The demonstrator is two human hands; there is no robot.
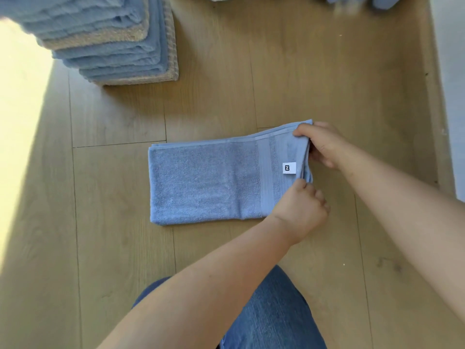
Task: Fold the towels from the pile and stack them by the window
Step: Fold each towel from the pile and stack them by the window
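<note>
Nearest, a knee in jeans (271, 311) shows above the wooden floor (113, 248), and just beyond it the left hand (299, 207) pinches the near right corner of a blue towel (206, 182), which lies on the floor folded into a long rectangle, a white label (289, 168) by that end. Past it, the right hand (322, 144) grips the far corner of the same end, its layers slightly raised. Farther off, upper left, a stack (113, 46) of folded blue and beige towels stands beside a sunlit patch, and blurred blue cloth (377, 1) lies at the top edge.
</note>
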